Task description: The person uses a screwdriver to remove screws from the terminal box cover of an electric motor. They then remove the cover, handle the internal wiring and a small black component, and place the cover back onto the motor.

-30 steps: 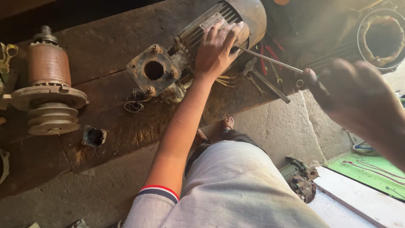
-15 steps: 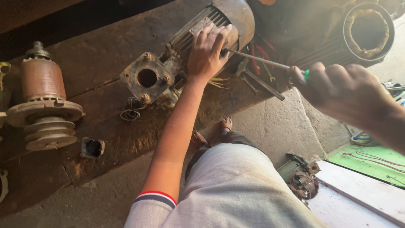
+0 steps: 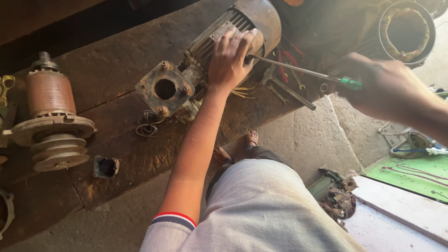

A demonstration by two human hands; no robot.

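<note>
A grey finned electric motor (image 3: 252,21) lies on a worn wooden bench (image 3: 93,70), its rusty square flange (image 3: 164,89) with a round hole facing me. My left hand (image 3: 229,58) rests flat on the motor's finned body, fingers spread. My right hand (image 3: 387,86) grips a screwdriver (image 3: 298,71) by its green handle. The long metal shaft points left and its tip touches the motor beside my left fingers.
A copper-wound rotor with a stepped pulley (image 3: 49,123) stands at the left. A stator ring (image 3: 406,30) sits at top right. Wrenches and red-handled tools (image 3: 287,77) lie beside the motor, loose wire (image 3: 148,125) and a small black part (image 3: 106,166) nearer me. My foot (image 3: 252,138) is below.
My right hand has moved left and closer with the screwdriver, its tip now at the motor by my left fingers. My left hand has stayed on the motor.
</note>
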